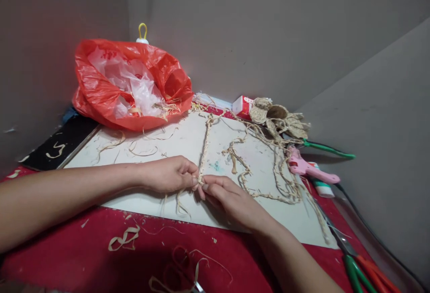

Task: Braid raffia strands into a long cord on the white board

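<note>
A thin tan braided cord (205, 147) runs down the white board (168, 145) toward me, and its near end is between my hands. My left hand (171, 174) pinches that end between thumb and forefinger from the left. From the right, my right hand (226, 194) pinches the same spot, its fingertips almost touching the left ones. Loose strands (181, 205) hang below the fingers. More braided cord (247, 181) lies in bends and loops on the right half of the board.
A red plastic bag (97, 100) with scraps stands at the back left, beside a black slab (62, 143). At the right are woven pieces (260, 111), a pink glue gun (305, 167), green-handled pliers (329, 149) and large scissors (352, 261). Red-handled scissors (178, 266) lie near the front.
</note>
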Available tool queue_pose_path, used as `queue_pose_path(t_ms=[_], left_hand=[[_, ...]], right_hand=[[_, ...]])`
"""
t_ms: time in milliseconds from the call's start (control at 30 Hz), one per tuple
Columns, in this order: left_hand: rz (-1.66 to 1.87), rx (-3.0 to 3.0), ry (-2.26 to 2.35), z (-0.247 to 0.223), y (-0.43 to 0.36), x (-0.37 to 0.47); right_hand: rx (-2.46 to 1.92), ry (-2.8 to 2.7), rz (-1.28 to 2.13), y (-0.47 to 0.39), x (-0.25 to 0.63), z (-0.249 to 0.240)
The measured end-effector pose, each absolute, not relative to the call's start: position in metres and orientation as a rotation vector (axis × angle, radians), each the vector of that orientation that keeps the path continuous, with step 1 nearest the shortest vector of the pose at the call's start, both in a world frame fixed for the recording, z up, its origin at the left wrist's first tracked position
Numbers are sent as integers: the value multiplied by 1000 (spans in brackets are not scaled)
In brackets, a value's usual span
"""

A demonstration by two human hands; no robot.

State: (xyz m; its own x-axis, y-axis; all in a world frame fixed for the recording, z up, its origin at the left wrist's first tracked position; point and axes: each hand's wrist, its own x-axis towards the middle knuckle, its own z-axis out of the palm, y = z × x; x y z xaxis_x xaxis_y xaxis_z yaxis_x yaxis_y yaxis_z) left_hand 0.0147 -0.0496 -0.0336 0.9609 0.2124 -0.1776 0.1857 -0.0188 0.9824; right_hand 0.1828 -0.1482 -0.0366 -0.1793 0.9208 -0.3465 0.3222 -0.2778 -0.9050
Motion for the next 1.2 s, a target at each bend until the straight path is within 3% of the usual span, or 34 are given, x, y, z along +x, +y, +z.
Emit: queue_pose_path(t_ms=[200,500,733,1200], left_hand=[[75,1864,406,-30,-53,13],[24,2054,526,-14,-70,11],[60,2423,765,-24,-100,14],[0,2508,790,-27,-104,16]], right_hand=[[-1394,-1086,1737,-149,181,-47],[-1483,-906,1510,-155,162,-44],[-1331,-737,1580,-157,153,-43],[-1188,-556,1522,-161,138,-45]])
